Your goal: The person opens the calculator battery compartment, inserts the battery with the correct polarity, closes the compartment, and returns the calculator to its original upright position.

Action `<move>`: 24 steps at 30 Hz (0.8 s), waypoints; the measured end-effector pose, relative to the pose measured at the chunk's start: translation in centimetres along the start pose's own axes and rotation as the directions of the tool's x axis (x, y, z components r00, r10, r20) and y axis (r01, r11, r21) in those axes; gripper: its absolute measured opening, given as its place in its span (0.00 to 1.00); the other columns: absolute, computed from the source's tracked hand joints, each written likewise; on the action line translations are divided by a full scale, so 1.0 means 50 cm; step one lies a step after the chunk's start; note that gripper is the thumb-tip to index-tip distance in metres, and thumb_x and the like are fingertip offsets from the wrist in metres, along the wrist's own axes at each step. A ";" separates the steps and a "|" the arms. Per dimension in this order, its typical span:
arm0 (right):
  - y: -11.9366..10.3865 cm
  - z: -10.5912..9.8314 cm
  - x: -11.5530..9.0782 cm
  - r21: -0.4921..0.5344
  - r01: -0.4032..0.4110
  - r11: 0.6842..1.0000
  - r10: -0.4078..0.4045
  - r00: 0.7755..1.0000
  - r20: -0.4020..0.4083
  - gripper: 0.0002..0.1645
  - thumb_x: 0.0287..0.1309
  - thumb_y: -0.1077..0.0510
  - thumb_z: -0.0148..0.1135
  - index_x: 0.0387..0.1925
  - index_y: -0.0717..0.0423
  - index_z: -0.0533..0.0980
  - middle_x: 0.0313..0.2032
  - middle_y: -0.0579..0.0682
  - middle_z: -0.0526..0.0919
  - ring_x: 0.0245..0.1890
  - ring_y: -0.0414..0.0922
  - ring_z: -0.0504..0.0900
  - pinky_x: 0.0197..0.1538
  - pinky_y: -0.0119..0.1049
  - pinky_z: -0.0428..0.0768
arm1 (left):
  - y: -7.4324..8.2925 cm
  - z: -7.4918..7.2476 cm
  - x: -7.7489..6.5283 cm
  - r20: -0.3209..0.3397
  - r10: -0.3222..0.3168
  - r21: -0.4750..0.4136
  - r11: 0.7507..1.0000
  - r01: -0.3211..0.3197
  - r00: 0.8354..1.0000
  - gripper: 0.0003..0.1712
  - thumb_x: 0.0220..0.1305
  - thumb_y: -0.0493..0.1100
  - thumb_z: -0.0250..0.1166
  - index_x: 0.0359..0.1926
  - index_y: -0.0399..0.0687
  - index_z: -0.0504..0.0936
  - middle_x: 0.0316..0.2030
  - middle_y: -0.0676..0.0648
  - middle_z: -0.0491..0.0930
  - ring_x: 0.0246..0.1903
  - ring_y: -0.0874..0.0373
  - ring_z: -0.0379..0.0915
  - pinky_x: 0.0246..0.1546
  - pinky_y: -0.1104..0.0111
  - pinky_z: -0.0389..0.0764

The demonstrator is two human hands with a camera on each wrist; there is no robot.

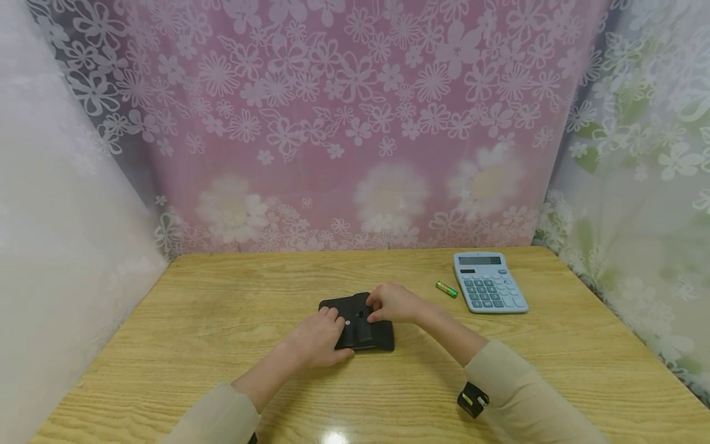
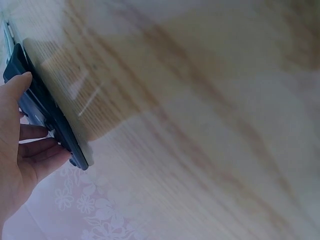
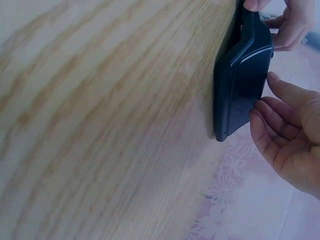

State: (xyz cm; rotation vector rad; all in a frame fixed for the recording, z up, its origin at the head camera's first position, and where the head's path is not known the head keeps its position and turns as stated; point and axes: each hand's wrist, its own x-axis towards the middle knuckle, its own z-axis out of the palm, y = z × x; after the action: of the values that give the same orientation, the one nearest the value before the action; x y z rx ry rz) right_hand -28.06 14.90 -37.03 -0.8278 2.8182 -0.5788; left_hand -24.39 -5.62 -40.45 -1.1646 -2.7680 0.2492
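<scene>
OK, going left to right. The left hand point(image 1: 317, 338) is the anchor here, parked over the left part of the black device point(image 1: 359, 339), which lies flat on the bench point(image 1: 222, 302) just below the middle of the frame. My read of the step: one of the hands steadies while the other fiddles with the raised strip on top, near a little dark slot point(image 1: 361, 314) and a pale round spot point(image 1: 347, 322). The right hand point(image 1: 395, 302) is doing the fiddly bit. Further right there's a green battery point(image 1: 446, 289), then a light blue calculator point(image 1: 490, 283), both well apart from the hands.

Next move, I'd guess, calls for a firm left hold and a good fingertip purchase from the right — too light and the device could slide.

Pose-wise: left forearm comes up from the lower left, fingers bent over the top face and thumb along the near edge, so it's gripping the device. Right forearm reaches in from the lower right, wrist bent down, thumb and fingers curved with a narrow gap, tips at the device. Whether they're pinching anything — honestly can't tell, the fingers hide it.
</scene>
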 end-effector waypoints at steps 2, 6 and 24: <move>0.000 0.001 0.000 0.010 -0.004 1.000 0.004 1.000 0.002 0.19 0.49 0.59 0.70 0.42 0.65 0.80 0.24 0.43 0.78 0.26 0.38 0.75 0.35 0.33 0.76 | 0.000 0.002 0.000 0.000 0.001 -0.001 1.000 -0.001 1.000 0.36 0.59 0.68 0.55 0.48 0.38 0.76 0.40 0.43 0.73 0.40 0.53 0.68 0.41 0.67 0.74; -0.001 0.001 0.000 0.017 -0.005 1.000 0.005 1.000 0.001 0.19 0.49 0.59 0.70 0.42 0.65 0.80 0.25 0.44 0.79 0.27 0.38 0.76 0.35 0.34 0.76 | -0.001 0.005 0.001 -0.005 0.002 0.001 1.000 -0.002 1.000 0.36 0.59 0.67 0.55 0.48 0.39 0.76 0.39 0.44 0.72 0.39 0.54 0.68 0.41 0.67 0.74; 0.027 0.000 -0.007 -0.053 0.097 0.994 -0.097 0.995 0.013 0.17 0.61 0.57 0.58 0.48 0.64 0.77 0.33 0.50 0.81 0.31 0.42 0.78 0.37 0.36 0.76 | -0.002 0.004 -0.001 -0.026 0.002 -0.008 1.000 -0.003 1.000 0.36 0.57 0.68 0.56 0.47 0.38 0.76 0.40 0.43 0.72 0.41 0.53 0.68 0.42 0.66 0.74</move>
State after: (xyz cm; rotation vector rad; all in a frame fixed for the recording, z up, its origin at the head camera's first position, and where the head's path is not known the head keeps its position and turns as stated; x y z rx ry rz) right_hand -28.44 16.14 -37.55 -0.9790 2.8081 -0.5133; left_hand -24.43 -5.74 -40.65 -1.1649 -2.7485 0.2215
